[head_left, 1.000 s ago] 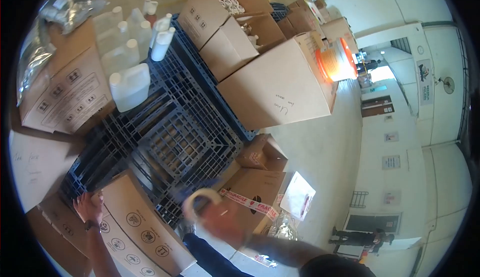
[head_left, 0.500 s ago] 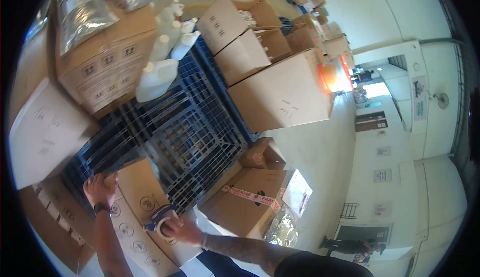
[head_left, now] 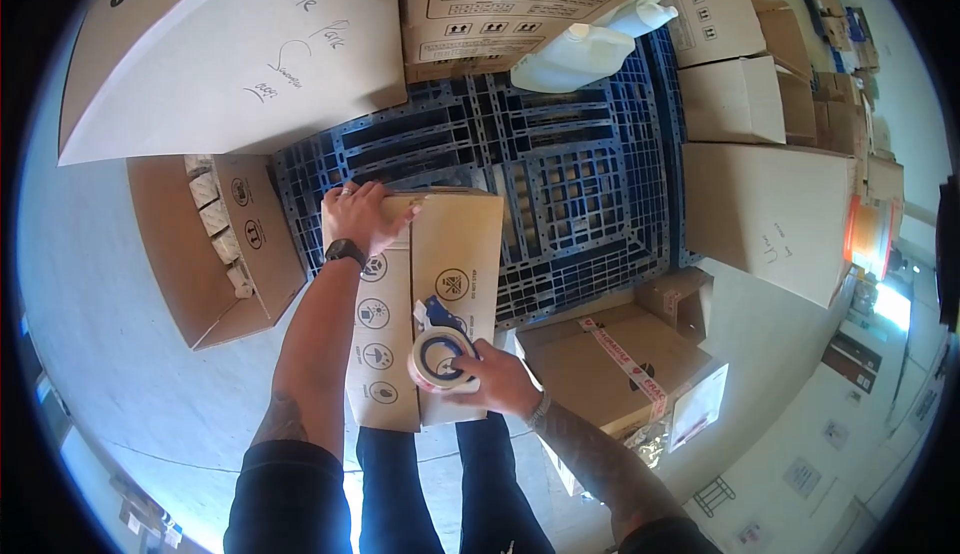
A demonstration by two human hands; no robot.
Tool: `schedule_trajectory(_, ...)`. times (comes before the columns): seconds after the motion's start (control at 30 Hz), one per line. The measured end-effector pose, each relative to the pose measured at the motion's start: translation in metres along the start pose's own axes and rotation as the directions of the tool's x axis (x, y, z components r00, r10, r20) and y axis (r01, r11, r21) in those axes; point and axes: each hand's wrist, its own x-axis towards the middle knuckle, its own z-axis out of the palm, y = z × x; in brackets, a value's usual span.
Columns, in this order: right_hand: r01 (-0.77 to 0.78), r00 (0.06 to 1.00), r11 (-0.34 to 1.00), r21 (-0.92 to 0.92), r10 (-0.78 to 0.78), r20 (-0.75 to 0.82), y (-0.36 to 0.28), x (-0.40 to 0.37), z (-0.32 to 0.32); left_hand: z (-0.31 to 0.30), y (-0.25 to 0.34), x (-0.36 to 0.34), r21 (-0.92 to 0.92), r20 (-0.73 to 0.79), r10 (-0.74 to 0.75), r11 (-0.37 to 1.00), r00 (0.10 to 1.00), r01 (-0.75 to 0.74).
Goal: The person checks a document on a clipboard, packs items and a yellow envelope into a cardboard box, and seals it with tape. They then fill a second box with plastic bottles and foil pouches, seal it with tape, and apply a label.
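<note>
A closed cardboard box (head_left: 455,244) with printed round symbols stands in front of the legs, a seam running down its top. My left hand (head_left: 362,216) presses on the far left end of this box, fingers bent over the flap and thumb spread to the right; it holds nothing. In my right hand (head_left: 497,379) is a blue tape dispenser (head_left: 438,346) with a wide roll of tape, resting over the seam around the middle of the box.
A blue plastic pallet (head_left: 590,199) lies beyond the box, with white jugs (head_left: 575,57) and a large carton (head_left: 520,4) on it. At left sits an open carton (head_left: 180,254) holding small packs. A carton with red fragile tape (head_left: 600,359) stands at right.
The view has turned and moved, so the box now appears upright and central. The dispenser is still in my right hand over the seam, and my left hand remains on the box's far end.
</note>
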Motion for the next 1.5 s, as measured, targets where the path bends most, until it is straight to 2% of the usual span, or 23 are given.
schedule_trajectory(0.07, -0.032, 0.999, 0.999, 0.032, 0.032, 0.021, -0.019, 0.002, -0.017, -0.002, 0.002, -0.001, 0.023, 0.002, -0.006, 1.0, 1.0, 0.006)
schedule_trajectory(0.1, -0.005, 1.0, 0.993, -0.114, 0.003, -0.018, -0.022, 0.003, -0.019, -0.003, 0.003, -0.001, 0.034, 0.001, -0.006, 0.999, 1.0, 0.006)
schedule_trajectory(0.2, 0.133, 0.957, 0.956, -0.263, -0.193, -0.216, -0.023, 0.015, -0.044, 0.003, -0.003, 0.001, -0.016, -0.02, 0.007, 1.0, 1.0, -0.007)
schedule_trajectory(0.23, 0.104, 0.957, 0.961, -0.257, -0.167, -0.236, -0.027, 0.019, -0.06, 0.005, -0.003, 0.001, -0.006, -0.045, 0.012, 1.0, 0.999, -0.012)
schedule_trajectory(0.37, 0.116, 0.836, 0.991, -0.073, -0.137, -0.532, -0.022, 0.028, -0.131, 0.008, -0.002, 0.0, 0.009, -0.106, 0.029, 1.0, 0.994, -0.028)
schedule_trajectory(0.4, 0.123, 0.796, 0.992, -0.017, -0.109, -0.595, -0.021, 0.029, -0.145, 0.007, -0.002, 0.0, 0.008, -0.116, 0.029, 1.0, 0.993, -0.029)
schedule_trajectory(0.5, 0.141, 0.525, 0.99, -0.031, -0.101, -0.845, -0.014, 0.03, -0.173, 0.003, 0.001, 0.001, -0.011, -0.081, 0.013, 1.0, 0.997, -0.014)
schedule_trajectory(0.57, 0.0, 0.411, 0.999, -0.042, -0.039, -0.911, -0.029, 0.03, -0.209, 0.002, 0.001, 0.0, -0.013, -0.067, 0.006, 1.0, 0.998, -0.007)
schedule_trajectory(0.63, 0.019, 0.249, 0.987, 0.159, 0.15, -0.957, -0.046, 0.035, -0.227, 0.004, 0.0, 0.001, -0.023, -0.074, 0.003, 1.0, 0.997, -0.005)
schedule_trajectory(0.7, 0.205, 0.272, 0.892, 0.403, 0.344, -0.899, -0.046, 0.05, -0.234, 0.004, -0.002, 0.004, -0.022, -0.058, -0.01, 1.0, 0.998, 0.009)
schedule_trajectory(0.77, 0.444, 0.488, 0.605, 0.661, 0.455, -0.745, -0.032, 0.085, -0.242, 0.004, 0.0, 0.002, -0.022, -0.03, -0.009, 1.0, 1.0, 0.008)
schedule_trajectory(0.83, 0.546, 0.705, 0.191, 0.815, 0.421, -0.571, -0.014, 0.129, -0.248, 0.003, -0.001, 0.004, -0.024, -0.019, -0.01, 1.0, 1.0, 0.01)
schedule_trajectory(0.9, 0.505, 0.786, 0.135, 0.853, 0.338, -0.519, 0.001, 0.156, -0.238, 0.003, -0.001, 0.005, -0.032, -0.027, -0.021, 0.999, 0.999, 0.02)
schedule_trajectory(0.97, 0.412, 0.764, 0.454, 0.79, 0.3, -0.571, 0.032, 0.18, -0.204, 0.001, -0.002, 0.005, -0.05, -0.015, -0.019, 0.999, 1.0, 0.018)
schedule_trajectory(1.03, 0.282, 0.753, 0.721, 0.633, 0.243, -0.611, 0.069, 0.202, -0.16, 0.002, -0.006, 0.005, -0.053, -0.014, -0.008, 0.999, 1.0, 0.007)
schedule_trajectory(1.1, 0.159, 0.834, 0.829, 0.536, 0.177, -0.522, 0.098, 0.224, -0.123, 0.001, -0.007, 0.009, -0.054, 0.027, -0.017, 0.998, 0.999, 0.018)
schedule_trajectory(1.17, 0.331, 0.782, 0.939, 0.091, -0.219, -0.584, 0.094, 0.245, -0.105, 0.001, -0.006, 0.008, -0.053, 0.042, -0.026, 0.998, 0.999, 0.028)
schedule_trajectory(1.2, 0.406, 0.708, 0.904, -0.133, -0.404, -0.579, 0.092, 0.255, -0.096, 0.002, -0.007, 0.009, -0.055, 0.016, -0.016, 0.998, 1.0, 0.017)
schedule_trajectory(1.27, 0.369, 0.738, 0.887, -0.278, -0.462, -0.492, 0.097, 0.27, -0.088, 0.007, -0.011, 0.009, -0.053, -0.034, 0.007, 0.999, 0.999, -0.009)
schedule_trajectory(1.33, 0.408, 0.716, 0.871, -0.274, -0.491, -0.497, 0.104, 0.296, -0.074, 0.01, -0.014, 0.01, -0.062, -0.029, 0.007, 0.998, 1.0, -0.009)
schedule_trajectory(1.4, 0.289, 0.86, 0.953, 0.094, -0.215, -0.462, 0.109, 0.316, -0.06, 0.01, -0.014, 0.011, -0.075, 0.007, -0.01, 0.997, 1.0, 0.011)
schedule_trajectory(1.47, 0.107, 0.925, 0.868, 0.486, 0.092, -0.368, 0.114, 0.337, -0.045, 0.01, -0.015, 0.011, -0.091, 0.006, -0.011, 0.996, 1.0, 0.012)
schedule_trajectory(1.5, 0.001, 0.943, 0.813, 0.582, 0.192, -0.271, 0.121, 0.344, -0.038, 0.01, -0.016, 0.01, -0.096, 0.004, -0.006, 0.995, 1.0, 0.006)
